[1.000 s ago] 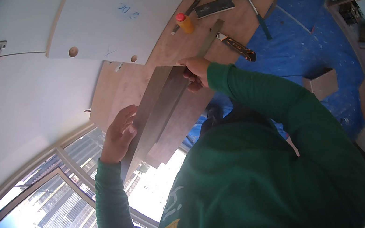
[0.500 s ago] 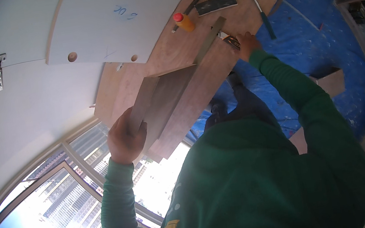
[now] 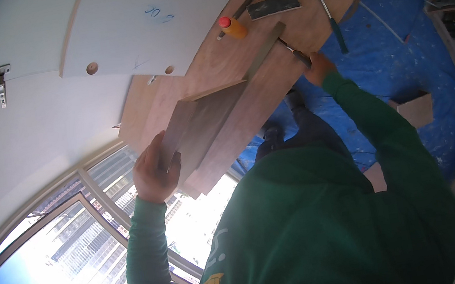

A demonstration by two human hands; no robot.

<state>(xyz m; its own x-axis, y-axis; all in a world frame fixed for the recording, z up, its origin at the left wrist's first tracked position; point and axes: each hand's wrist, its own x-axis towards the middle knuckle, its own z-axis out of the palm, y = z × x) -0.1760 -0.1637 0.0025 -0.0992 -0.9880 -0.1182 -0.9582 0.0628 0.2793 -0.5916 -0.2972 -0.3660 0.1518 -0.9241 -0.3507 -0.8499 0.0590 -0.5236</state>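
Note:
My left hand [image 3: 153, 170] grips the near-left end of a grey-brown wooden piece [image 3: 207, 124] made of joined boards, thumb on one side and fingers behind. A narrow strip [image 3: 264, 51] of the same colour runs from it toward the far right. My right hand [image 3: 319, 68] is wrapped around the dark handle of a utility knife [image 3: 300, 57]. The knife's blade points up and left, close to the far end of the strip; whether it touches is too small to tell. The wooden piece rests on a plywood worktop [image 3: 146, 110].
On the worktop lie an orange bottle with a red cap [image 3: 233, 27], a dark sanding block [image 3: 274, 6], a black-handled chisel-like tool [image 3: 248, 2] and a claw hammer [image 3: 329, 16]. White panels [image 3: 145, 25] stand at left above a window [image 3: 73, 253]. Blue sheeting [image 3: 387, 68] covers the floor.
My right hand has turned the utility knife and drawn slightly down and right, so its handle now slants differently. My left hand keeps its hold, nearly still.

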